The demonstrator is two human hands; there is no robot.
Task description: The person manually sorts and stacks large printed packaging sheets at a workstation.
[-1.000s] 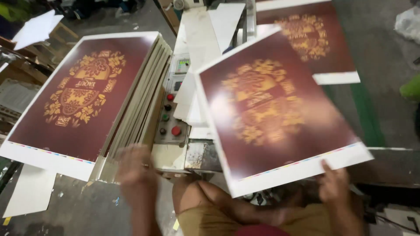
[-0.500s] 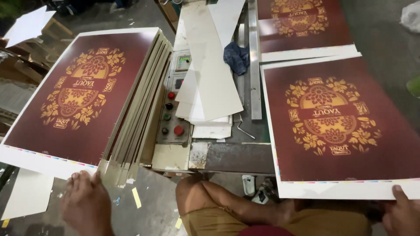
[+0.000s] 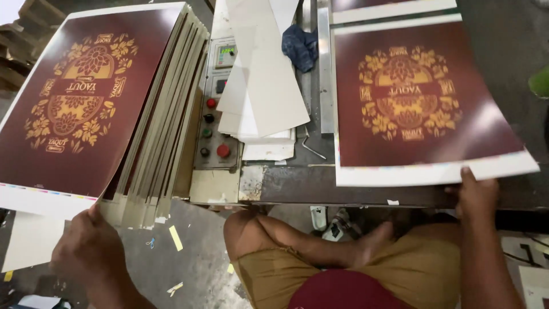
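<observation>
A thick stack of maroon printed sheets [image 3: 86, 97] with a gold ornament lies at the left. My left hand [image 3: 91, 246] reaches its near edge, fingertips pinching the white margin of the top sheet. At the right a single maroon sheet [image 3: 423, 97] of the same print lies flat on the metal table [image 3: 354, 191]. My right hand [image 3: 477, 194] grips this sheet's near white margin, thumb on top. Another such sheet [image 3: 394, 6] shows just beyond it.
Between the stack and the table sits a control panel [image 3: 214, 131] with red, green and black buttons. Plain white cards [image 3: 263, 74], a blue cloth [image 3: 300, 46] and a bent metal key [image 3: 311, 149] lie beside it. My crossed legs [image 3: 320, 246] are below; paper scraps dot the floor [image 3: 177, 237].
The right sheet, held up tilted a second ago, now lies flat on the table with my right hand still on its edge. My left hand has risen to the stack's near edge.
</observation>
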